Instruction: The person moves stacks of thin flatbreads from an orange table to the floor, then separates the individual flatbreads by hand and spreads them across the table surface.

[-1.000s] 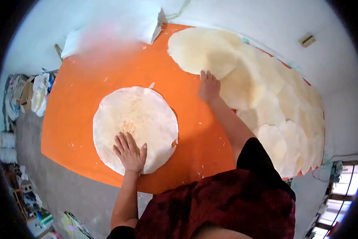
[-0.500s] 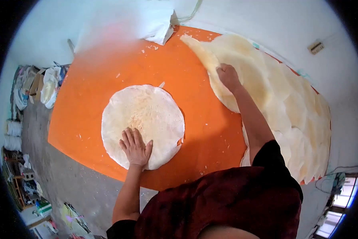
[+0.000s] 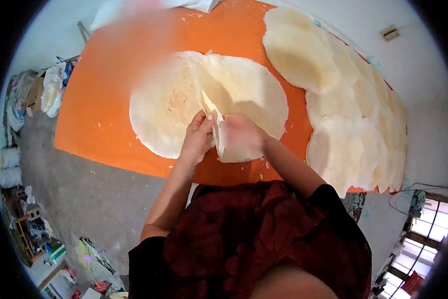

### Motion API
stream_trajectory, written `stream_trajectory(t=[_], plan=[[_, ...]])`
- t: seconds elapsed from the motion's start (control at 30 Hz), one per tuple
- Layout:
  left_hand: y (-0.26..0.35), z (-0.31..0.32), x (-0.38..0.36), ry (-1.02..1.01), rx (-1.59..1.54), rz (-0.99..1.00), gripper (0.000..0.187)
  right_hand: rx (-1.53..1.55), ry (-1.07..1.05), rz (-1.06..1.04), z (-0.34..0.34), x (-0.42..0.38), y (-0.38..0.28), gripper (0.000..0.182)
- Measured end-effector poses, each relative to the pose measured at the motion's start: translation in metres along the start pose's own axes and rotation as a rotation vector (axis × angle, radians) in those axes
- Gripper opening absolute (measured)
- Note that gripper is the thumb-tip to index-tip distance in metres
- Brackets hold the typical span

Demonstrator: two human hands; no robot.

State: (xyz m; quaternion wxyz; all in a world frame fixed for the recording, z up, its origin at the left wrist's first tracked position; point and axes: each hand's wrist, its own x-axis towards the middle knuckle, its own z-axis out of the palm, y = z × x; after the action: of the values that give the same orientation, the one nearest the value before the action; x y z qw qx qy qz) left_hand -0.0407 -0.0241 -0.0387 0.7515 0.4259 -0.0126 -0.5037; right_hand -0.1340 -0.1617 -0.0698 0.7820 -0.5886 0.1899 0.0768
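Near the front edge of the orange tabletop [image 3: 99, 117], the left hand [image 3: 198, 138] pinches a raised edge between thumb and fingers where two thin round sheets meet; which one it belongs to I cannot tell. The right hand [image 3: 241, 133] is just beside it, too blurred to tell its grip. The flecked sheet [image 3: 156, 114] lies toward the tabletop's left, the plain sheet [image 3: 264, 84] nearer its middle; overlapping pale sheets [image 3: 356, 124] cover its right end.

Daylight glares at the paned window [image 3: 430, 213]; fisheye distortion bends the edges; haze smudges the orange tabletop [image 3: 102, 107]; the right hand [image 3: 241, 132] blurs.
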Motion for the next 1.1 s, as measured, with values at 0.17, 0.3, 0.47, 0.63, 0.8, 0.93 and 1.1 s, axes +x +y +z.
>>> stream_trajectory(t=[0.17,0.3,0.47,0.63,0.8,0.93,1.1], plan=[[-0.015,0.0,0.01,0.026,0.225,0.109,0.019,-0.261,0.174,-0.259,-0.004,0.017,0.04,0.021],[0.009,0.024,0.014,0.054,0.26,0.023,0.02,-0.478,0.671,-0.26,0.012,0.001,-0.012,0.028],[0.084,0.028,0.047,0.152,0.492,0.011,0.029,-0.147,0.706,-0.318,-0.107,-0.054,-0.064,0.02],[0.121,-0.124,0.178,-0.003,0.123,0.001,0.024,0.091,1.083,-0.131,-0.21,-0.143,-0.093,0.022],[0.13,-0.212,0.164,0.097,0.056,-0.026,0.017,-0.131,1.322,-0.115,-0.222,-0.179,-0.11,0.02],[0.114,-0.167,0.106,0.481,0.087,-0.082,0.018,-0.564,1.28,-0.169,-0.206,-0.147,-0.165,0.029],[0.092,-0.171,0.07,0.45,0.105,-0.149,0.021,-1.121,0.985,-0.533,-0.12,-0.075,-0.241,0.033]])
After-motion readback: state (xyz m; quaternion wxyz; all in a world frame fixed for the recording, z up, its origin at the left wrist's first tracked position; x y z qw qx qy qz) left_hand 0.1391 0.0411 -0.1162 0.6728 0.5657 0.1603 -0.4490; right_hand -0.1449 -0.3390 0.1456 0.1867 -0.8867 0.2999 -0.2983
